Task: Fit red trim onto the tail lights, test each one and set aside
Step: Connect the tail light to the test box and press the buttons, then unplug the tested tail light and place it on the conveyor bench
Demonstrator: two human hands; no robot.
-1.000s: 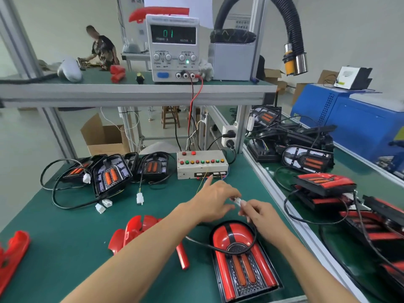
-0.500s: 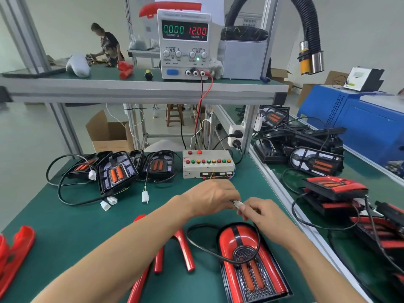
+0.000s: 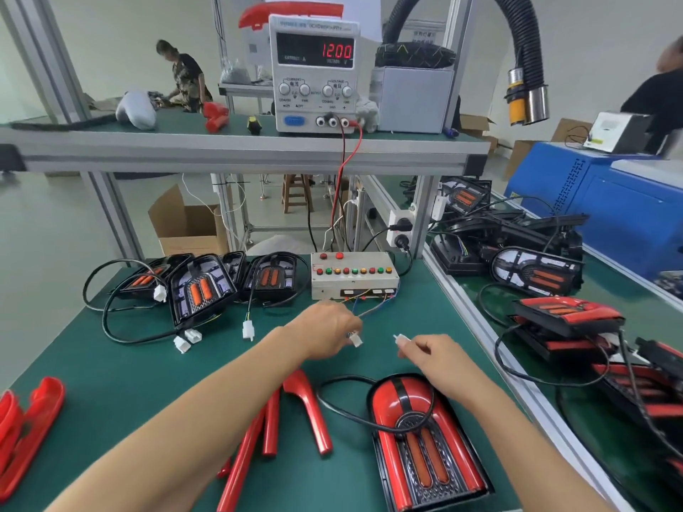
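Observation:
A tail light with red trim fitted (image 3: 425,448) lies at the front of the green bench, its black cable looping across its top. My right hand (image 3: 439,360) pinches the white plug (image 3: 401,339) at the end of that cable. My left hand (image 3: 329,330) holds the tester's white connector (image 3: 355,339), whose thin wires run back to the beige test box (image 3: 353,277). The two connectors are apart, a short gap between them. Loose red trim pieces (image 3: 295,412) lie under my left forearm. Untrimmed black tail lights (image 3: 201,290) sit at the back left.
A power supply (image 3: 314,73) reading 12.00 stands on the upper shelf. Trimmed tail lights (image 3: 565,315) pile up on the right-hand bench beyond an aluminium rail. More red trim (image 3: 26,430) lies at the front left. A black hose (image 3: 517,49) hangs at upper right. Two people are in the background.
The two white connectors, held together between my hands before, are now pulled apart. My right hand has drawn back to the right with the tail light's plug.

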